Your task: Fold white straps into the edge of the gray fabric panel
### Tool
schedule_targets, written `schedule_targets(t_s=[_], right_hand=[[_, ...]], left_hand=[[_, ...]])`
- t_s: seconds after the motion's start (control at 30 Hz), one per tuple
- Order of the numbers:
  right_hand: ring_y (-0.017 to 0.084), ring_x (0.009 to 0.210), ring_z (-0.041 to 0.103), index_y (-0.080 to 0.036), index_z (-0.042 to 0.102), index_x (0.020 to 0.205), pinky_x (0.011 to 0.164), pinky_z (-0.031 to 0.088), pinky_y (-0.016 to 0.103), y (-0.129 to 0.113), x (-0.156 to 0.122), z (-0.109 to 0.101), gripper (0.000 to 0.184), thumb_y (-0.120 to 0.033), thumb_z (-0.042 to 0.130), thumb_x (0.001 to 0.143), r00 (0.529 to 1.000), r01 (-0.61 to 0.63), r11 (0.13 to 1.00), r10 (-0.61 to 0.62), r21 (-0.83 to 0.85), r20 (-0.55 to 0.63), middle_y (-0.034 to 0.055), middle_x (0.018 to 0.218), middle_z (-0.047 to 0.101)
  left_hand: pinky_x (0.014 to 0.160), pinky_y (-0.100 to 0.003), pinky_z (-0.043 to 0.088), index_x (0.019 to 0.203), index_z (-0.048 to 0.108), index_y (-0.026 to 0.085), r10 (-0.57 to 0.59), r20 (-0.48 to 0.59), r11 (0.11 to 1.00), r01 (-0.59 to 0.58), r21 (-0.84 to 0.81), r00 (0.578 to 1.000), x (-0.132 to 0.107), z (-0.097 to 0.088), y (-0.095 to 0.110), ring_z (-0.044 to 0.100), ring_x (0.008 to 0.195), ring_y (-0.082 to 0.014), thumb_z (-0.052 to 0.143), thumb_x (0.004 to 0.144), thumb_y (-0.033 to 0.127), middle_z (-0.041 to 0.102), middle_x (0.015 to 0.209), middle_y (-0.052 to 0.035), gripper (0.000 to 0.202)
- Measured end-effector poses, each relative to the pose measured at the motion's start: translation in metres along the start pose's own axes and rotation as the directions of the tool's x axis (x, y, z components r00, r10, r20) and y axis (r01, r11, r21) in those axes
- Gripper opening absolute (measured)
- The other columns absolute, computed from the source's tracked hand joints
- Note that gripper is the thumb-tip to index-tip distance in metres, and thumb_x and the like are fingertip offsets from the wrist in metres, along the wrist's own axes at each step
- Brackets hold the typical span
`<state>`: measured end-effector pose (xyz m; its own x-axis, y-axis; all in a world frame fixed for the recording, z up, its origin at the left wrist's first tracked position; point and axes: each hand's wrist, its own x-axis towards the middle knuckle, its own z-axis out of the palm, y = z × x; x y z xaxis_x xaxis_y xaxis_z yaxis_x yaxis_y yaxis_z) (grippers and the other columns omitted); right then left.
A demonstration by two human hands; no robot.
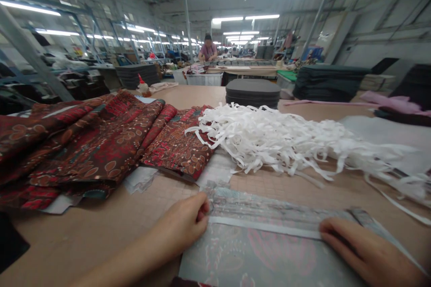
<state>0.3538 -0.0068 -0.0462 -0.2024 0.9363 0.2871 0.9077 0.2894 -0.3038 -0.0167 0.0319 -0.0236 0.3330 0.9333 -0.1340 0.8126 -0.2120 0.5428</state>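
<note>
A pale grey piece of fabric (256, 255), showing its faded patterned back, lies on the table right in front of me. A narrow white strip (266, 228) runs across it from left to right. My left hand (183, 224) pinches the strip's left end against the fabric, fingers closed. My right hand (363, 251) lies over the strip's right end, fingers together and pressing it down.
A stack of dark red patterned fabric pieces (94, 143) lies at the left. A heap of loose white strips (286, 139) spreads across the middle and right. Dark grey stacks (252, 92) stand behind it. A person (208, 49) works at a far table.
</note>
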Motion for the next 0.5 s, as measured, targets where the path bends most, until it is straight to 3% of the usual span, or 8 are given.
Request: schedule_targets(t_s=[0.13,0.3,0.4,0.5], right_hand=[[0.018,0.063,0.063,-0.025,0.061,0.075,0.057,0.050,0.028,-0.018,0.008,-0.012,0.022,-0.032,0.042,0.083,0.995,-0.002,0.999,-0.003,0.046,0.102,0.0028,0.071,0.067],[0.018,0.064,0.060,-0.023,0.057,0.073,0.059,0.047,0.030,-0.021,0.008,-0.011,0.020,-0.027,0.041,0.085,0.985,-0.018,1.000,0.018,0.000,0.171,0.0030,0.070,0.063],[0.018,0.067,0.058,-0.021,0.055,0.074,0.062,0.046,0.031,-0.022,0.007,-0.011,0.018,-0.023,0.041,0.085,0.977,-0.013,0.999,0.021,-0.038,0.215,0.0034,0.072,0.062],[0.018,0.068,0.057,-0.020,0.054,0.075,0.063,0.044,0.030,-0.026,0.007,-0.013,0.015,-0.019,0.043,0.085,0.972,-0.018,0.998,0.032,-0.061,0.235,0.0037,0.073,0.061]], left_hand=[[0.056,-0.023,0.036,0.076,0.047,0.019,-0.003,0.029,1.000,0.003,0.019,1.000,0.002,-0.001,0.002,0.052,0.061,-0.0137,0.043,0.070,0.014,0.052,0.066,0.0035,0.009],[0.057,-0.024,0.039,0.076,0.047,0.020,0.020,0.041,0.992,-0.025,0.120,0.999,0.001,0.002,0.000,0.054,0.062,-0.0148,0.042,0.073,0.015,0.055,0.068,0.0023,0.008],[0.065,-0.028,0.043,0.080,0.053,0.020,0.148,-0.004,0.955,-0.141,0.261,0.989,-0.003,0.002,0.001,0.057,0.074,-0.0180,0.038,0.078,0.015,0.060,0.080,-0.0025,0.016],[0.077,-0.034,0.043,0.089,0.060,0.021,0.340,0.037,0.853,-0.324,0.409,0.940,-0.008,0.000,0.004,0.057,0.087,-0.0213,0.033,0.077,0.007,0.062,0.097,-0.0054,0.033]])
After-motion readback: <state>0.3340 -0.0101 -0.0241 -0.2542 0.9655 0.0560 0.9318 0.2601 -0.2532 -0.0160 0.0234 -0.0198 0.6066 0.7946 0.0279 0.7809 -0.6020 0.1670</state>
